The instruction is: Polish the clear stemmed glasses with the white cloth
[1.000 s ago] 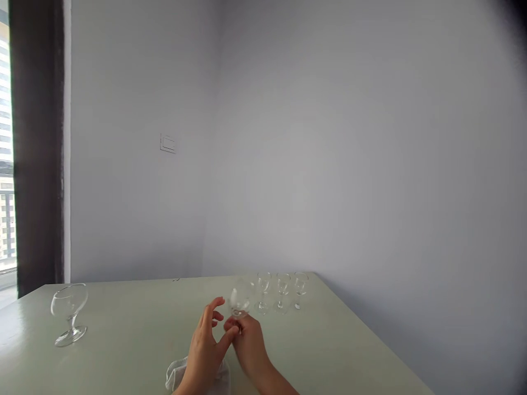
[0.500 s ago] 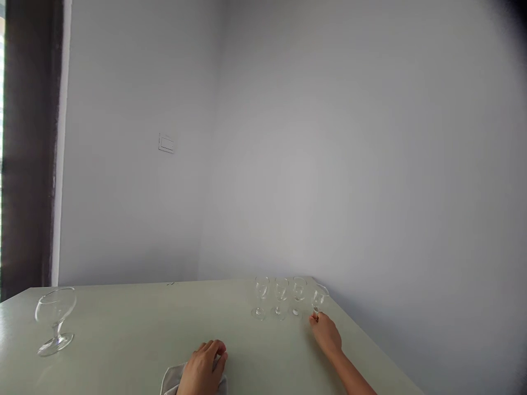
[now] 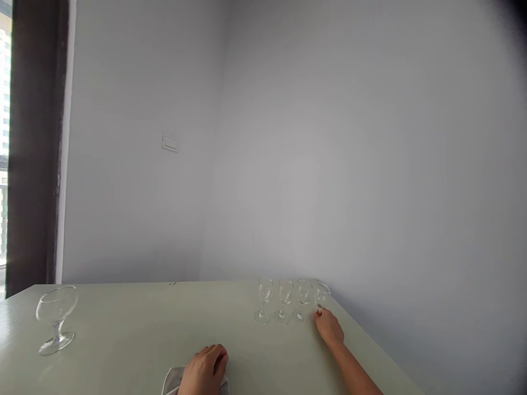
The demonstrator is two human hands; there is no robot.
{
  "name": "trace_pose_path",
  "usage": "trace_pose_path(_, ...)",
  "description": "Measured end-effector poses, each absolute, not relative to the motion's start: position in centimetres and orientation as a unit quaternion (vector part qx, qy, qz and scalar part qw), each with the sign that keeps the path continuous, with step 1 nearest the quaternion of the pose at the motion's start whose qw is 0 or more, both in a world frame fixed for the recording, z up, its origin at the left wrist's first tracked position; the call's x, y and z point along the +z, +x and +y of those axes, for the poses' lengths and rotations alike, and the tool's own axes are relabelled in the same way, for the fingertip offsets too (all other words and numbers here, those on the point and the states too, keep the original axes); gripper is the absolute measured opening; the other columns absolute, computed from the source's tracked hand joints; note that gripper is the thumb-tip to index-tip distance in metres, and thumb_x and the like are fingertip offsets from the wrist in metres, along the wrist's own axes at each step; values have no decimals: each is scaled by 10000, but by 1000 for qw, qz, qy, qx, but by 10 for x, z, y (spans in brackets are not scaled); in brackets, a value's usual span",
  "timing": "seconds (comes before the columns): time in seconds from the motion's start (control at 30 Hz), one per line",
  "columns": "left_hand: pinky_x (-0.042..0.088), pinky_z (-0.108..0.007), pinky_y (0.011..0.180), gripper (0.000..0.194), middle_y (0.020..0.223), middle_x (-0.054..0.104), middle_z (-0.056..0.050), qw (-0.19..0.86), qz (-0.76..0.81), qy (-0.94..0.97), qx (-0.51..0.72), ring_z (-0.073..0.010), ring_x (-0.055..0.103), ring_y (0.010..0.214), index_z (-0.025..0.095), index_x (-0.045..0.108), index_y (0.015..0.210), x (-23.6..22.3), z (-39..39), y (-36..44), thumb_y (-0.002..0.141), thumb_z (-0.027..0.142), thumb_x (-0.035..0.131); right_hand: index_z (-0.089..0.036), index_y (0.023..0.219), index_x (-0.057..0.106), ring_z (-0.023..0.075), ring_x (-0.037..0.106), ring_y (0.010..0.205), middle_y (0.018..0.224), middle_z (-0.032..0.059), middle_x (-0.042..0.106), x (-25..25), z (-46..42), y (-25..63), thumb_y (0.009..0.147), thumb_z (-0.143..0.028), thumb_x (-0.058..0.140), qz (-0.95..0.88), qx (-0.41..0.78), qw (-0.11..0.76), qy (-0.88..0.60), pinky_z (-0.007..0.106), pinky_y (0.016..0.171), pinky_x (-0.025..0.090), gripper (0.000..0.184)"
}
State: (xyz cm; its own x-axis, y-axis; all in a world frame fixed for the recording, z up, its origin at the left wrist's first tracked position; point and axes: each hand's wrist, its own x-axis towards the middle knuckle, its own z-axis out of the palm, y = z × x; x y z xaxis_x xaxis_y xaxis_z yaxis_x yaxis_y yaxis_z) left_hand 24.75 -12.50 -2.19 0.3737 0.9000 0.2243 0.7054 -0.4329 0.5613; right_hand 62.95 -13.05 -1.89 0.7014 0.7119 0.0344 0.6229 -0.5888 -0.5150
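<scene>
My right hand (image 3: 329, 328) reaches to the far right of the table (image 3: 135, 329), its fingers pinched on the stem of a small clear glass (image 3: 321, 296). That glass stands at the right end of a row with three other small stemmed glasses (image 3: 284, 299). My left hand (image 3: 205, 370) lies near the front edge, fingers curled down on a white cloth (image 3: 173, 379). A larger, rounder stemmed glass (image 3: 55, 318) stands alone at the far left.
The pale table runs into a room corner, with white walls behind and to the right. Its right edge passes just beyond the row of glasses. A dark curtain (image 3: 35, 142) and a window strip are at the left. A wall switch plate (image 3: 169, 142) hangs above.
My right hand carried the small glass from the middle to the right end of the row, where it now stands. My left hand dropped onto the cloth.
</scene>
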Motion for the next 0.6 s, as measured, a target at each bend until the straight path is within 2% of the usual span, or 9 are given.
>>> trace_pose_path(0.13, 370, -283, 672, 221, 759, 642, -19, 220, 489, 791, 294, -194, 576, 739, 244, 568, 715, -16, -129, 246, 836, 295, 390, -144, 1029, 556, 185, 605, 803, 893, 57, 637, -16, -142, 626, 876, -331, 491, -378, 83, 288, -876, 351, 726, 470, 251)
trace_pose_path(0.27, 381, -279, 665, 179, 727, 640, 7, 305, 491, 720, 383, -178, 581, 695, 258, 569, 747, -15, -128, 244, 819, 336, 424, -157, 1051, 528, 242, 611, 826, 984, 138, 630, -10, -157, 603, 871, -304, 362, -363, 66, 337, -866, 357, 698, 437, 286)
trace_pose_path(0.37, 421, -273, 706, 204, 816, 666, -1, 338, 504, 676, 419, -173, 614, 771, 259, 552, 855, -18, -125, 242, 838, 371, 382, -193, 948, 558, 223, 612, 811, 920, 92, 644, -5, -163, 554, 843, -268, 345, -433, 79, 368, -819, 326, 712, 435, 250)
trace_pose_path(0.47, 458, -270, 729, 224, 871, 673, -21, 361, 501, 639, 459, -166, 626, 805, 245, 523, 926, -18, -124, 241, 837, 380, 368, -225, 888, 610, 169, 608, 712, 806, 10, 656, -1, -166, 478, 756, -206, 440, -561, 130, 372, -728, 261, 687, 451, 216)
trace_pose_path(0.5, 469, -270, 731, 227, 869, 673, -26, 364, 496, 630, 473, -165, 628, 796, 237, 517, 939, -17, -125, 241, 831, 380, 378, -242, 935, 626, 157, 607, 703, 843, -7, 663, -1, -167, 452, 699, -182, 497, -600, 150, 368, -695, 246, 689, 458, 276)
trace_pose_path(0.6, 488, -266, 759, 248, 906, 667, -49, 359, 495, 595, 522, -162, 631, 841, 210, 507, 977, -13, -122, 238, 828, 376, 397, -212, 1185, 569, 199, 560, 1031, 1148, 52, 619, -7, -169, 385, 618, -145, 559, -711, 209, 363, -566, 287, 916, 406, 571)
